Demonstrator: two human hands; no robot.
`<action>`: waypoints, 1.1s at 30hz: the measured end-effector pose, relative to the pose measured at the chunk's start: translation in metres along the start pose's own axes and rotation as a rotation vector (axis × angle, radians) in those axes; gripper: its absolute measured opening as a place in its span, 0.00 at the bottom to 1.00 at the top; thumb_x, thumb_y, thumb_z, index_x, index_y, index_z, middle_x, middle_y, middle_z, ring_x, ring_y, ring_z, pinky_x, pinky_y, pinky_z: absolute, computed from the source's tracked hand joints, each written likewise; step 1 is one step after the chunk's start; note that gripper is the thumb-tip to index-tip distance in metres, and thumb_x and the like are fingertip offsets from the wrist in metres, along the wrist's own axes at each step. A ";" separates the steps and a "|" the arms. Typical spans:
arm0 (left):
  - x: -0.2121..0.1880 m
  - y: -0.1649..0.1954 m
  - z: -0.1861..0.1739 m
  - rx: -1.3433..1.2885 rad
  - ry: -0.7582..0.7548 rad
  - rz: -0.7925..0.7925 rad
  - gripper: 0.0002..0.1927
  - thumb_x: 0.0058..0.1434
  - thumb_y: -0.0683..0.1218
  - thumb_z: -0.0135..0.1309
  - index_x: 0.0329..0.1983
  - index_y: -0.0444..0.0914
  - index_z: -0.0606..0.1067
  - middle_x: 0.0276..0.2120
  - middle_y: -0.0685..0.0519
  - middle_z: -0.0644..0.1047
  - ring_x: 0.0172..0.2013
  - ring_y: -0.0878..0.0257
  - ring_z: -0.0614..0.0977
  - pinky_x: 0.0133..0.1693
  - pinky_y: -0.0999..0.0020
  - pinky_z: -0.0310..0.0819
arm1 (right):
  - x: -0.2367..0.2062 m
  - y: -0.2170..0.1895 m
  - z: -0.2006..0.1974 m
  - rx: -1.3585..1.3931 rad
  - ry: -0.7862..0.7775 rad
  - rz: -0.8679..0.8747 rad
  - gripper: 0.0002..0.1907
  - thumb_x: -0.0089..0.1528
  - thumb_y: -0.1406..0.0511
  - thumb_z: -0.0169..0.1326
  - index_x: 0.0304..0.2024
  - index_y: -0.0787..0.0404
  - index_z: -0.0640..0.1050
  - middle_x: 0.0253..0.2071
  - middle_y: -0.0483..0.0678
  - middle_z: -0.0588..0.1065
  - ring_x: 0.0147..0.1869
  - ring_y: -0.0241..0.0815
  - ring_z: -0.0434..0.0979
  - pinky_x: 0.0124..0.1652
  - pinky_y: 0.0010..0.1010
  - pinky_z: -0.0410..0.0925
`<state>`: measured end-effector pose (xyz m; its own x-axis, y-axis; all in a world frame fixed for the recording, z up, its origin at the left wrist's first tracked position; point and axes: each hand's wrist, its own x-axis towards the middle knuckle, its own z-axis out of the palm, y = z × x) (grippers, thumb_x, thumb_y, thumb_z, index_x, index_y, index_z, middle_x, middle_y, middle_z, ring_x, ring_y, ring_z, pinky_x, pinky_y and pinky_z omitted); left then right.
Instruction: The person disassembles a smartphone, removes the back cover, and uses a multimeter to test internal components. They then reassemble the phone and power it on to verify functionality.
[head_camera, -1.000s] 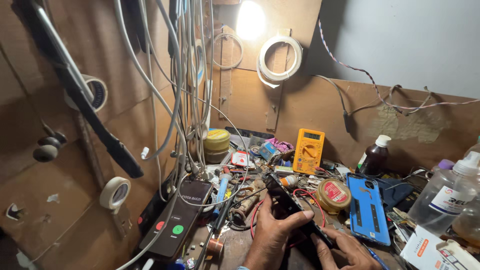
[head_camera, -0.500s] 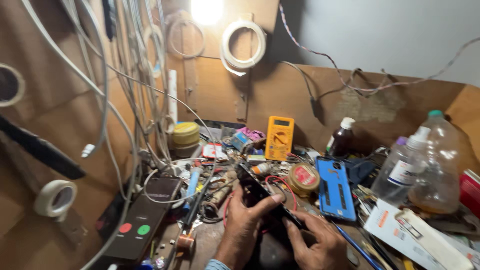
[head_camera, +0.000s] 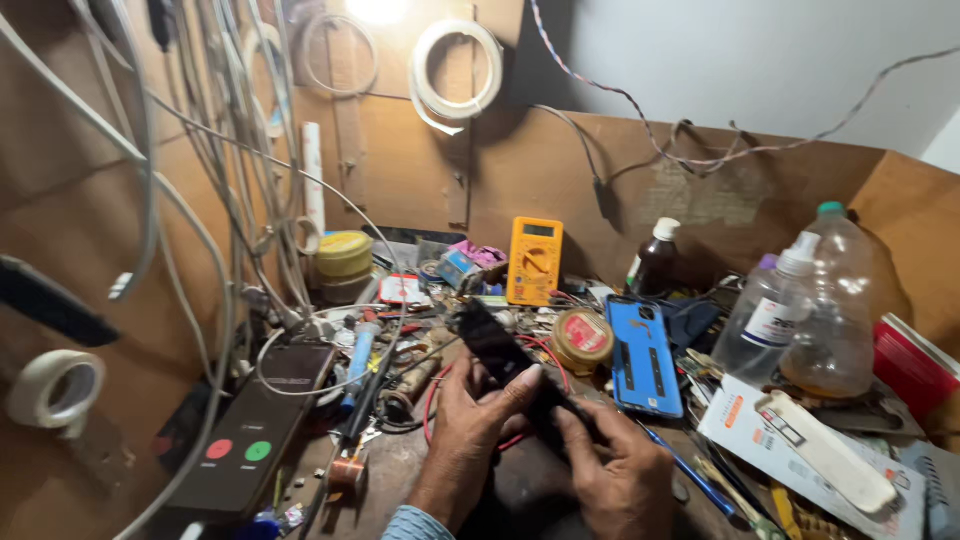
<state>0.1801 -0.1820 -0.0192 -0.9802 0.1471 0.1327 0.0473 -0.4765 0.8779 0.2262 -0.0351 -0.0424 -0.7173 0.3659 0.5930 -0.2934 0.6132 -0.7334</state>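
A slim black slab-shaped phone (head_camera: 510, 365) is held above the counter (head_camera: 400, 470), low centre of view, tilted so that its far end points toward 11 o'clock. The left hand (head_camera: 470, 425) is closed around its near half, thumb laid across the top face; the grip looks meant to brace the body. The right hand (head_camera: 615, 470) is curled onto the near end at 5 o'clock, fingertips pressed to the edge, probably so that a seam or cover can be worked. A red wire loop (head_camera: 440, 410) lies under the wrists.

At 3 o'clock of the phone a blue phone back cover (head_camera: 643, 355) is laid flat, just beside a round tin with a red label (head_camera: 583, 338). A yellow multimeter (head_camera: 535, 260) is propped upright at 12 o'clock, display readable from the seat. A black box with red and green buttons (head_camera: 250, 430) sits at 9 o'clock.

Versus the earlier frames: the view is panned right and down, so the multimeter and blue cover are shifted left in frame. Both hands are kept on the phone; the grip is barely changed.
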 end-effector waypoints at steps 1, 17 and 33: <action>0.001 0.000 -0.002 0.009 0.020 -0.036 0.24 0.59 0.45 0.62 0.57 0.34 0.72 0.41 0.52 0.80 0.34 0.67 0.81 0.29 0.72 0.76 | 0.001 0.002 0.000 0.002 0.028 0.033 0.13 0.57 0.63 0.64 0.42 0.61 0.85 0.33 0.49 0.85 0.34 0.35 0.85 0.34 0.27 0.76; 0.014 -0.015 -0.015 -0.229 0.034 -0.063 0.39 0.60 0.38 0.53 0.75 0.42 0.56 0.47 0.48 0.83 0.36 0.65 0.86 0.32 0.68 0.85 | 0.019 0.027 0.001 -0.038 -0.068 0.397 0.19 0.62 0.52 0.62 0.43 0.58 0.87 0.16 0.46 0.79 0.21 0.30 0.71 0.27 0.26 0.64; 0.013 -0.010 -0.008 -0.201 -0.063 -0.109 0.21 0.58 0.45 0.64 0.53 0.39 0.72 0.34 0.58 0.79 0.28 0.72 0.79 0.23 0.79 0.67 | 0.003 0.042 0.021 -0.153 0.172 -0.395 0.14 0.55 0.62 0.66 0.43 0.58 0.85 0.38 0.52 0.82 0.41 0.40 0.85 0.41 0.31 0.75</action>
<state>0.1657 -0.1823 -0.0299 -0.9631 0.2579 0.0765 -0.1032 -0.6167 0.7804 0.1982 -0.0225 -0.0782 -0.4500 0.1864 0.8734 -0.4173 0.8208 -0.3901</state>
